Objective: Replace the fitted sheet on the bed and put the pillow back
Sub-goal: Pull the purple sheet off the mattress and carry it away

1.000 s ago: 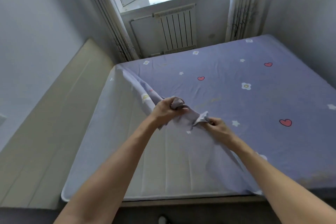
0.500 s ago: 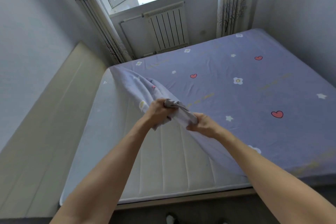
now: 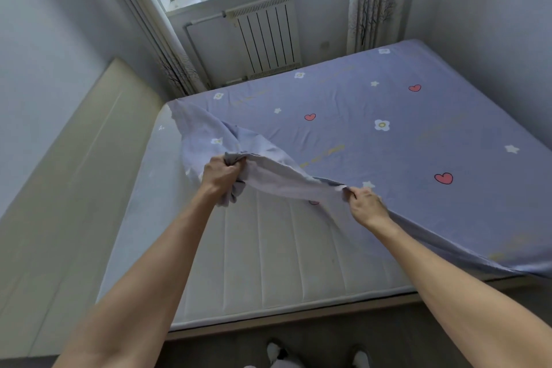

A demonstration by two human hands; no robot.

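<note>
Two hands are engaged on the fitted sheet (image 3: 373, 134), a lilac cloth printed with hearts, stars and flowers. A bunched wad of its edge is gripped in the left hand (image 3: 222, 176), the fingers curled tight round it; the hem further along is pinched by the right hand (image 3: 366, 206). Between them the cloth is held lifted off the bare mattress (image 3: 268, 263), which is exposed over the near left part of the bed, while the remainder of the sheet lies spread over the far and right side. The sheet is judged light, soft and limp, so no shape will be kept unless it is held. It is best taken at the hem or a corner, where a gathered handful can be secured. No pillow can be seen.
</note>
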